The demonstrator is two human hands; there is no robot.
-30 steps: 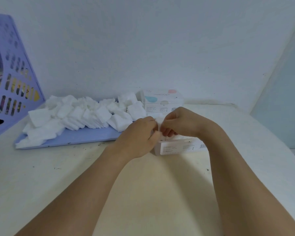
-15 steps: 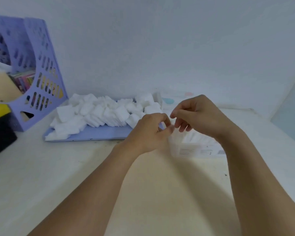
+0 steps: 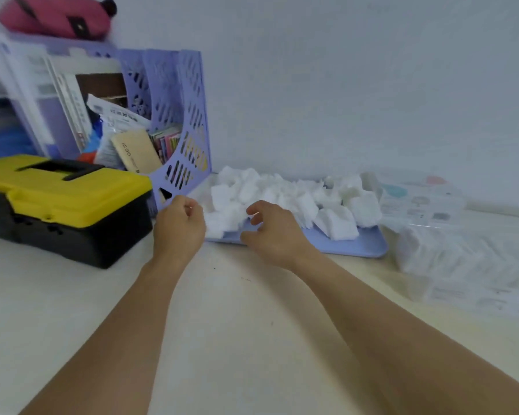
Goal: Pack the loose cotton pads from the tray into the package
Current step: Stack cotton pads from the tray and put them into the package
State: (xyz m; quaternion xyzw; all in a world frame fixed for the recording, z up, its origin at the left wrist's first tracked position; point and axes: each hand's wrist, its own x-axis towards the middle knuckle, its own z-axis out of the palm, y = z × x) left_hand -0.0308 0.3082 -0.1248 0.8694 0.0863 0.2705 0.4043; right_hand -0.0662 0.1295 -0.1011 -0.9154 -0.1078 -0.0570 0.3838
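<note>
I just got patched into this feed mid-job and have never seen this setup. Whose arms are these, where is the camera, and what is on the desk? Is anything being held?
There is no machine: these are a person's two bare arms, seen from a wide-angle camera worn on their head, looking forward and down.

On the pale desk lies a flat lilac plastic tray heaped with loose white square cotton pads. To its right sits the clear plastic package, blurred, already holding white pads. At the left stand a yellow-and-black plastic toolbox and a lilac perforated file rack stuffed with papers.

The left hand and right hand hover at the tray's near left end with loosely curled fingers; neither appears to hold anything, though the right fingertips are close to the pads.
</note>
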